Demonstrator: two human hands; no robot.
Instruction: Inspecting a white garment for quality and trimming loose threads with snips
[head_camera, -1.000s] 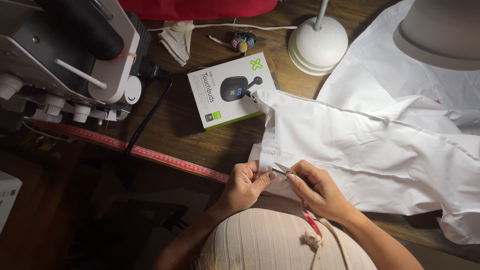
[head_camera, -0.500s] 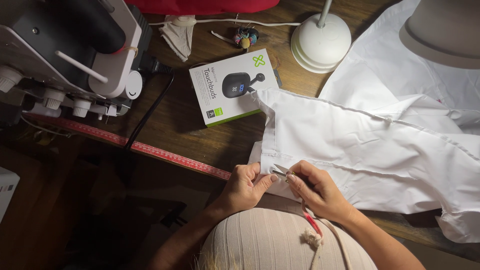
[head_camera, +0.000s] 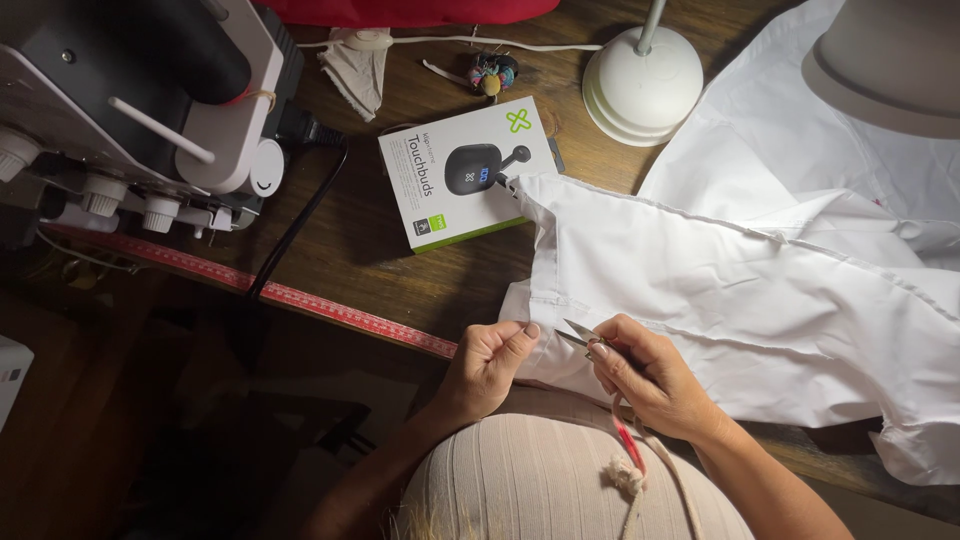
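A white garment (head_camera: 760, 290) lies spread over the right half of a wooden table (head_camera: 400, 280). My left hand (head_camera: 490, 365) pinches the garment's near left edge between thumb and fingers. My right hand (head_camera: 645, 375) holds small metal thread snips (head_camera: 578, 335), their pointed tips against the fabric edge just right of my left thumb. A red cord (head_camera: 628, 440) hangs from the snips down past my wrist.
A white sewing machine (head_camera: 150, 100) stands at the back left, with a black cable (head_camera: 300, 220) and a red measuring tape (head_camera: 300, 300) along the table edge. A white and green small box (head_camera: 465, 170), a white lamp base (head_camera: 640, 85) and its shade (head_camera: 890, 60) sit further back.
Both hands stay at the fabric edge; the view has shifted slightly and the snips have barely moved.
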